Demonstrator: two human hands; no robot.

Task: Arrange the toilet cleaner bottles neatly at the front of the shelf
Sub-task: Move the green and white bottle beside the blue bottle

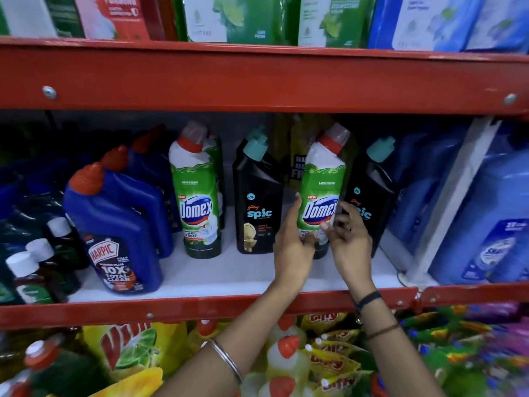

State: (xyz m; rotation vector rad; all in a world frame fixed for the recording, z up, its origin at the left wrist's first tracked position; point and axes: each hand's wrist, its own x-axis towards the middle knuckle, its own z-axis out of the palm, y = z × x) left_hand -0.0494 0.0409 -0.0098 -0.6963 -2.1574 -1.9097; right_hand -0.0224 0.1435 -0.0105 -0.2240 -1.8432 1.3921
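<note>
On the white shelf board (217, 273) stand toilet cleaner bottles in a row. A green Domex bottle (322, 179) at centre right is gripped low down by my left hand (292, 242) on its left side and my right hand (347, 239) on its right side. Another green Domex bottle (197, 196) stands upright further left. A black Spic bottle (256, 202) stands between the two Domex bottles. A second black Spic bottle (372, 193) stands right of the held one, partly behind my right hand. Blue Harpic bottles (114, 224) line up at the left.
Red metal shelf rails run above (257, 81) and below (200, 309). Large blue jugs (486, 224) fill the right end behind a white upright post (446, 202). Small dark white-capped bottles (31, 270) sit far left. Yellow pouches (289, 144) lean at the back. Refill packs crowd the lower shelf.
</note>
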